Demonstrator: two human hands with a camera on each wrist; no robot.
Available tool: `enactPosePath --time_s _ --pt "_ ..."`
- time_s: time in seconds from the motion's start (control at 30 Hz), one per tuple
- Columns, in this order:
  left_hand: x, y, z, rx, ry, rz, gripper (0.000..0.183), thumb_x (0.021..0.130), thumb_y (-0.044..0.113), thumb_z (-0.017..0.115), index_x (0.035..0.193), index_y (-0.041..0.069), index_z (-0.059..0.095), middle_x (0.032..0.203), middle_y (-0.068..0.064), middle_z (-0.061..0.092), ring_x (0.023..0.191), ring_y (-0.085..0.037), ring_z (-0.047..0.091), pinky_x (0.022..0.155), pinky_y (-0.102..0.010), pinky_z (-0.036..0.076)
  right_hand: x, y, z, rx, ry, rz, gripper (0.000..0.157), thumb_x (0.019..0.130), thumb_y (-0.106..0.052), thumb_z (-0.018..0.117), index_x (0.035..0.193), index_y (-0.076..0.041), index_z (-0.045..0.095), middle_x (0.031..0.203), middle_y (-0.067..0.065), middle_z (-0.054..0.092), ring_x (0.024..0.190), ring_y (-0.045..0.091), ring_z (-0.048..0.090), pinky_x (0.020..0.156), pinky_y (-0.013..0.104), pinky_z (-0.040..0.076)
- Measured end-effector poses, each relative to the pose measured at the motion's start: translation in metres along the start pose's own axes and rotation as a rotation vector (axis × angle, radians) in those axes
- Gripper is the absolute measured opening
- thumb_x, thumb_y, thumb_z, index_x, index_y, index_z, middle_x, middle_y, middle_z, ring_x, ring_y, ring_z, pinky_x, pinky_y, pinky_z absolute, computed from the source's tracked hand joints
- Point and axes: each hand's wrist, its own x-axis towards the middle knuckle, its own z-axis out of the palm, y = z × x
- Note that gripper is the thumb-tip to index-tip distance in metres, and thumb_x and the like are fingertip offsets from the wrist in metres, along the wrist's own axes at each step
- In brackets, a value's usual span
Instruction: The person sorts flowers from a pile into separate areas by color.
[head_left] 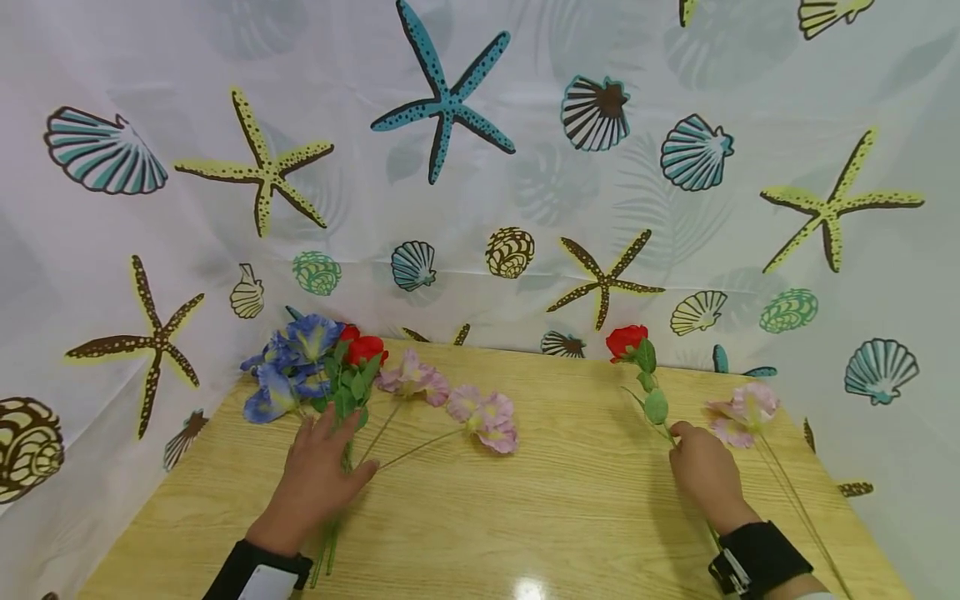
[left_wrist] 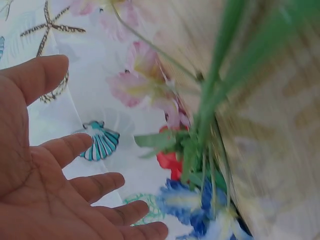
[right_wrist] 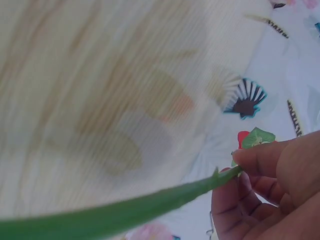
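Observation:
My right hand (head_left: 705, 473) pinches the green stem of a red rose (head_left: 627, 342) between thumb and fingers, its bloom pointing to the back of the table. In the right wrist view the stem (right_wrist: 165, 204) runs left from the fingertips. My left hand (head_left: 318, 483) is spread with fingers apart over a group of flowers on the left. Under and beyond it lie blue flowers (head_left: 288, 367), red roses (head_left: 366, 352) with green leaves, and pink flowers (head_left: 487, 417). The left wrist view shows the left palm with nothing in its fingers, beside the bunched stems (left_wrist: 205, 110).
Another pink flower (head_left: 742, 412) lies on the right of the wooden table (head_left: 540, 500), its long stem reaching the front. A white curtain (head_left: 480, 208) with starfish and shells hangs behind and along both sides.

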Motion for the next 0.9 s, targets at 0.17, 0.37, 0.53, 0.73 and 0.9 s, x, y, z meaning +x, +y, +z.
enactPosePath --time_s 0.17,0.37,0.53,0.73,0.9 --pt "-0.002 -0.012 -0.003 -0.115 -0.118 -0.09 0.079 0.088 0.038 0.062 0.148 -0.001 0.028 0.145 -0.04 0.018 0.127 -0.061 0.016 0.095 -0.074 0.024 0.002 0.018 -0.004 -0.015 -0.026 0.033 0.034 0.084 0.005 0.046 0.115 0.012 0.058 0.092 0.027 0.065 0.067 0.03 0.061 0.048 0.037 0.045" --pt "-0.005 -0.012 -0.004 -0.148 -0.154 -0.17 0.078 0.087 0.025 0.065 0.147 -0.005 0.027 0.131 -0.04 0.037 0.11 -0.055 0.043 0.087 -0.065 0.039 0.003 0.034 -0.003 -0.04 -0.064 0.069 0.035 0.082 0.006 0.045 0.114 0.013 0.058 0.099 0.031 0.063 0.07 0.037 0.061 0.052 0.044 0.048" --pt "-0.006 -0.018 -0.002 -0.109 -0.16 -0.196 0.073 0.082 0.017 0.07 0.141 -0.009 0.036 0.117 -0.035 0.047 0.089 -0.038 0.056 0.071 -0.051 0.048 0.001 0.044 0.001 -0.07 -0.101 0.067 0.034 0.082 0.007 0.042 0.112 0.013 0.058 0.101 0.032 0.063 0.075 0.04 0.061 0.057 0.048 0.05" --pt "-0.004 -0.022 0.001 -0.108 -0.217 -0.211 0.071 0.082 0.02 0.07 0.138 -0.011 0.037 0.118 -0.035 0.05 0.103 -0.046 0.051 0.08 -0.055 0.047 -0.003 0.046 0.002 -0.072 -0.133 0.052 0.033 0.083 0.007 0.043 0.111 0.012 0.058 0.096 0.031 0.064 0.068 0.035 0.06 0.054 0.045 0.048" --pt "-0.004 -0.02 0.005 -0.091 -0.207 -0.196 0.064 0.081 0.011 0.069 0.134 -0.013 0.042 0.113 -0.032 0.057 0.102 -0.047 0.053 0.08 -0.055 0.047 -0.005 0.045 0.003 -0.061 -0.164 0.074 0.033 0.083 0.005 0.045 0.113 0.012 0.057 0.093 0.03 0.063 0.063 0.028 0.057 0.051 0.041 0.045"
